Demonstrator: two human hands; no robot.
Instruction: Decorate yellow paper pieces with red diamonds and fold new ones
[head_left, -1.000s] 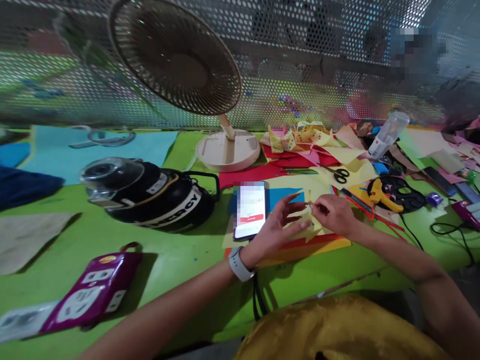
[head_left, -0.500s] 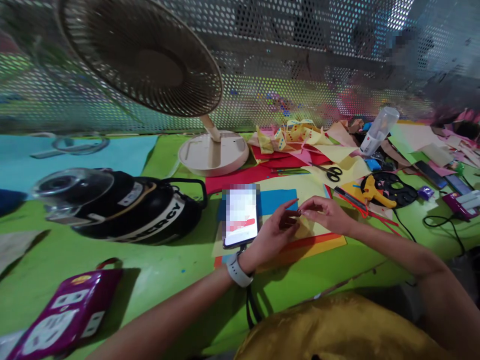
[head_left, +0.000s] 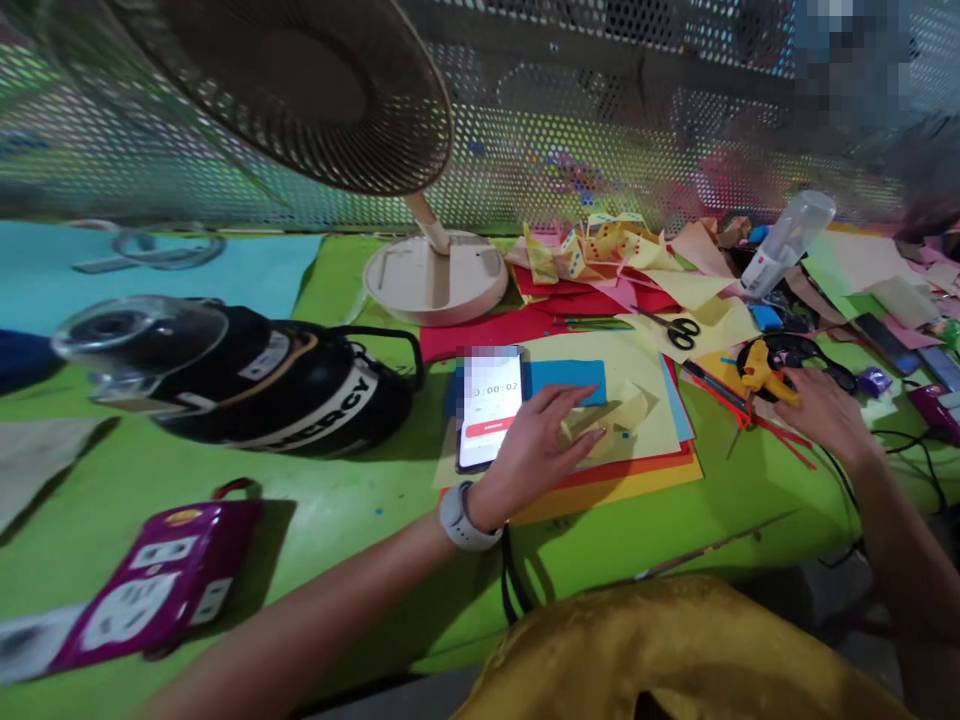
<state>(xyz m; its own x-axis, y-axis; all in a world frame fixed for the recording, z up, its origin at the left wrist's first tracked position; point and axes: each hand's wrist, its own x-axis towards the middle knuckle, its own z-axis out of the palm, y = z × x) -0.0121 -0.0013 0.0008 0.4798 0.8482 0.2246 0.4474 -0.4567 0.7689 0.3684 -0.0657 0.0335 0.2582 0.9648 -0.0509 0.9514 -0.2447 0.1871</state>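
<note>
My left hand (head_left: 538, 448) lies flat with its fingers stretched out on a small folded piece of yellow paper (head_left: 619, 418), which rests on a stack of yellow, red and orange sheets (head_left: 637, 470). A phone (head_left: 489, 405) with a lit timer screen lies just left of that hand. My right hand (head_left: 814, 408) is out to the right, beside a yellow glue gun (head_left: 763, 372) on a black stand; its fingers are blurred and partly hidden.
A desk fan (head_left: 420, 250) stands at the back. A black helmet (head_left: 247, 375) lies to the left, a purple packet (head_left: 150, 585) near the front left. Scissors (head_left: 679, 330), a clear bottle (head_left: 787, 240), paper scraps and cables (head_left: 885, 440) crowd the right side. A perforated metal screen closes the back.
My right hand has let go of the yellow paper and moved right to the glue gun. My left hand has flattened onto the paper.
</note>
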